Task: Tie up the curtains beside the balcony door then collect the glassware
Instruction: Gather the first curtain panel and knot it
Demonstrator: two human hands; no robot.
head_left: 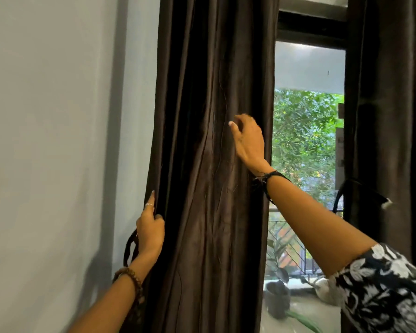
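Head view, curtain [209,164] between 2 hands

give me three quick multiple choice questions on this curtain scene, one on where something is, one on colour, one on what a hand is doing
1. Where is the left hand?
A. on the curtain's wall-side edge
B. on the door frame
C. on the plant pot

2. What colour is the curtain?
A. white
B. dark brown
C. red

3. What is the right hand doing?
A. hanging at the side
B. holding a glass
C. touching the curtain folds, fingers loosely bent

Answers: 1 A, its fingers grip the edge next to the wall. 2 B, the fabric is dark brown throughout. 3 C, it lies against the folds near the door opening.
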